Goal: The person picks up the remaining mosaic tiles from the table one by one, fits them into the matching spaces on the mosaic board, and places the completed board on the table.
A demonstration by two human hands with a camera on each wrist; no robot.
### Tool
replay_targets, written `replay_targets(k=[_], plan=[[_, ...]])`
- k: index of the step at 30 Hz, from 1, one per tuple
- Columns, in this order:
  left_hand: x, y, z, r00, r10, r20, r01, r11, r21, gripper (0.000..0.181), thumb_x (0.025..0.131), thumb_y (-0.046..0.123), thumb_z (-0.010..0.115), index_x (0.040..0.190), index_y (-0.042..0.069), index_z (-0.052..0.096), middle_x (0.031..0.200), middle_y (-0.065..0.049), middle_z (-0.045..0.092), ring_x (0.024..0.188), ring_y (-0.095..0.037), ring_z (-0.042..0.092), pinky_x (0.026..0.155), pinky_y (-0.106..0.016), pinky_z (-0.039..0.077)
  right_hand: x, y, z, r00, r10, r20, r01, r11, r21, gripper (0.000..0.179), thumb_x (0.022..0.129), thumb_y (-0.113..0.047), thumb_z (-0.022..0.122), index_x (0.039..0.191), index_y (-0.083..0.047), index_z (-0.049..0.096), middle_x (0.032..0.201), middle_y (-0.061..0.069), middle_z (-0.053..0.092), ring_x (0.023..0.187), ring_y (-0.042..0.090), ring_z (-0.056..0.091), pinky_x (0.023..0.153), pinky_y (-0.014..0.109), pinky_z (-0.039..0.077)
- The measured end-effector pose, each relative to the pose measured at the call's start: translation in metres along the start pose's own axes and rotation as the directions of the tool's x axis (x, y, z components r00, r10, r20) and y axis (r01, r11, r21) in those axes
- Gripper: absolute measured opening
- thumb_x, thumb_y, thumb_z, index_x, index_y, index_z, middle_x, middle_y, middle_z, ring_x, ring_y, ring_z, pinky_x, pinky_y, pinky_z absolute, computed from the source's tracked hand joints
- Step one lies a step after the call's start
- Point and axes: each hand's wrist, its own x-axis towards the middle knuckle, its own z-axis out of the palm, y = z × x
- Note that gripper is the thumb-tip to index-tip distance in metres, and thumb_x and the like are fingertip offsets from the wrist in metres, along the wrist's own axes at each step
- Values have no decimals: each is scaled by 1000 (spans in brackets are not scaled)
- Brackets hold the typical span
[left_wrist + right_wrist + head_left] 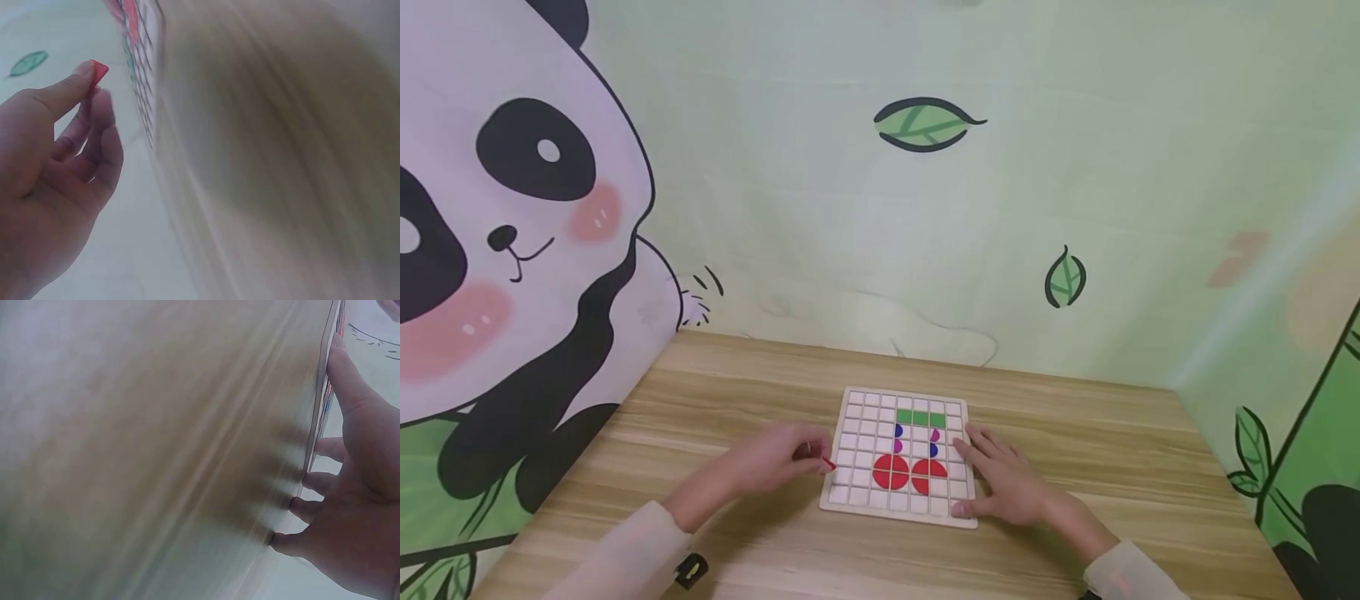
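Observation:
A white gridded board (859, 427) lies on the table. My left hand (786, 457) is at its left edge and pinches a small flat red tile (98, 72) between thumb and fingers. My right hand (1011, 483) rests along the board's right edge, its fingers spread and the thumb near the lower right corner. On the grid are a green strip (921, 418), small blue and pink half-rounds (933, 450), a full red disc (891, 472) and three red quarters (922, 470) with a white cell at their lower right.
The wood-grain table (760, 550) meets a printed cloth wall (820, 208) behind and at both sides. A black wrist strap (691, 571) shows by the left sleeve.

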Motion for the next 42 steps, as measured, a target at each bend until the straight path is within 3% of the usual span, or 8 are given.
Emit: replay_targets(k=[6, 13, 16, 23, 28, 36, 42], plan=[[27, 17, 11, 1000, -19, 18, 19, 1000, 2, 12, 104, 32, 71, 96, 30, 63, 85, 15, 65, 76, -6, 57, 68, -26, 52, 0, -1, 1, 1000, 4, 4, -4, 1000, 3, 104, 88, -67, 76, 166, -13, 35, 176, 14, 13, 161, 45, 6, 123, 72, 11], [52, 33, 21, 998, -7, 59, 11, 998, -68, 4, 103, 20, 72, 106, 18, 72, 96, 7, 71, 85, -8, 63, 77, -25, 57, -1, -1, -1, 1000, -1, 1, 1, 1000, 4, 104, 88, -67, 76, 166, -13, 34, 176, 14, 14, 161, 46, 7, 122, 73, 11], [64, 40, 27, 997, 5, 76, 1, 997, -74, 5, 103, 20, 73, 107, 17, 74, 95, 11, 70, 85, -7, 63, 77, -23, 56, -1, -1, -2, 1000, 1, -3, -1, 1000, 1, 103, 88, -66, 76, 166, -13, 34, 176, 15, 14, 160, 46, 7, 121, 74, 12], [91, 59, 49, 993, 69, 92, -70, 998, 6, 4, 99, 19, 78, 100, 19, 74, 90, 17, 65, 83, -3, 61, 78, -18, 54, -2, -1, -3, 1000, -8, -6, 8, 1000, -6, 103, 88, -67, 75, 166, -12, 35, 176, 16, 15, 160, 47, 8, 120, 76, 14], [100, 74, 68, 993, 88, 74, -96, 989, 115, 8, 98, 18, 78, 93, 21, 73, 87, 15, 61, 79, -3, 56, 74, -15, 50, -2, -1, -2, 1000, -23, -4, 23, 1000, -5, 102, 89, -66, 75, 165, -11, 35, 175, 17, 15, 160, 48, 8, 120, 76, 14], [102, 87, 81, 998, 8, 56, -19, 980, 199, 13, 98, 14, 77, 89, 22, 71, 85, 15, 61, 77, -2, 56, 72, -16, 49, -3, -2, -2, 999, -36, -16, 36, 999, -6, 102, 90, -65, 74, 165, -8, 35, 175, 19, 16, 159, 49, 10, 119, 76, 14], [105, 88, 90, 998, 47, 29, -53, 965, 256, 12, 96, 16, 77, 88, 21, 70, 85, 13, 61, 78, -2, 54, 73, -17, 49, -5, -3, -3, 999, -44, -27, 44, 999, -5, 101, 90, -63, 75, 165, -8, 35, 175, 20, 15, 159, 49, 10, 119, 76, 14]])
